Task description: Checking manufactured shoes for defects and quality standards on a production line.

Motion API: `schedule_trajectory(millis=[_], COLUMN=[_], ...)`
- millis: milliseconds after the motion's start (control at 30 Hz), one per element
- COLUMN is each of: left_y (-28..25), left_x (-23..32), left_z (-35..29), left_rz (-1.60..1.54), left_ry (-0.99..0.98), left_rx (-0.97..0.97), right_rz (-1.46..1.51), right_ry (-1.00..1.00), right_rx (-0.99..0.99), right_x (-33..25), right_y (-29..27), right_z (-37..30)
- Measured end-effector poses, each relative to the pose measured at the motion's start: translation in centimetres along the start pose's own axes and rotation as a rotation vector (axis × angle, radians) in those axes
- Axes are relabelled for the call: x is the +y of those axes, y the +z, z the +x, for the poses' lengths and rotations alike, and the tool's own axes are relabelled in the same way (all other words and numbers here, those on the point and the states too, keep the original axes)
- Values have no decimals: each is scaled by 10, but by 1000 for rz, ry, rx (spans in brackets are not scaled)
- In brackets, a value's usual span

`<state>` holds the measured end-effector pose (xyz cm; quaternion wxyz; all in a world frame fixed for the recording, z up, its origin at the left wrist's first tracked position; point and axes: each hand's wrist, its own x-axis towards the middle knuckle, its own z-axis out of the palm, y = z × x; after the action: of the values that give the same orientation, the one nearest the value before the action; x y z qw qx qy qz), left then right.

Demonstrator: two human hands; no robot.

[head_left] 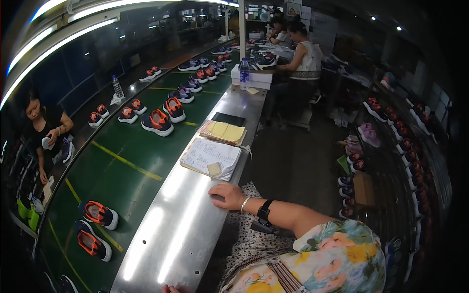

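Observation:
My right hand point(228, 196) rests on the shiny metal ledge point(195, 215) beside the conveyor, its fingers curled round. A dark patch shows between thumb and fingers, and I cannot make out what it is. A bracelet and a black wrist strap point(265, 211) are on that arm. Just beyond the hand lies an open notebook point(211, 155) with handwriting, and a small cream block point(214, 169) sits on its page. Of my left hand point(170, 289) only fingertips show at the bottom edge, over the ledge; the rest is out of view.
Navy and orange shoes point(93, 240) stand on the green conveyor point(122, 180), with more farther along. Yellow paper point(223, 131), a dark pad point(229, 118), a bottle point(244, 73) and a white box point(259, 78) lie farther up. Co-workers point(303, 51) sit ahead; another point(44, 122) is across. Shoe racks point(410, 161) stand right.

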<state>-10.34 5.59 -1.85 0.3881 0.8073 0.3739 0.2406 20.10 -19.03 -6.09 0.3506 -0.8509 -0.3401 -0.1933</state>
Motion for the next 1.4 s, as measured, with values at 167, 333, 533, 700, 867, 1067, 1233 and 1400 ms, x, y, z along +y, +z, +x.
schedule_trajectory(millis=[167,333,533,700,867,1067,1233,1400], left_y=[-2,-1,-1,-2,-3,-2,2,4], left_x=[-2,-13,-12,-4,8,30,30,18], left_z=[0,1,1,1,-2,-4,-5,-4], left_rz=[-9,42,162,153,125,182,194,205], left_ry=[-21,64,160,144,80,-7,6,128], left_rx=[0,62,100,99,71,-11,8,51], right_rz=[-11,-43,-14,50,113,79,65,53], right_ry=[46,-51,-22,54,333,344,277,255], right_rx=[-27,-26,-13,37,-34,76,104,151], right_x=[-2,-2,-3,-9,-10,-7,-5,-6], right_y=[0,1,1,1,-1,-5,-8,-8], right_z=[-2,-1,-1,1,9,11,9,10])
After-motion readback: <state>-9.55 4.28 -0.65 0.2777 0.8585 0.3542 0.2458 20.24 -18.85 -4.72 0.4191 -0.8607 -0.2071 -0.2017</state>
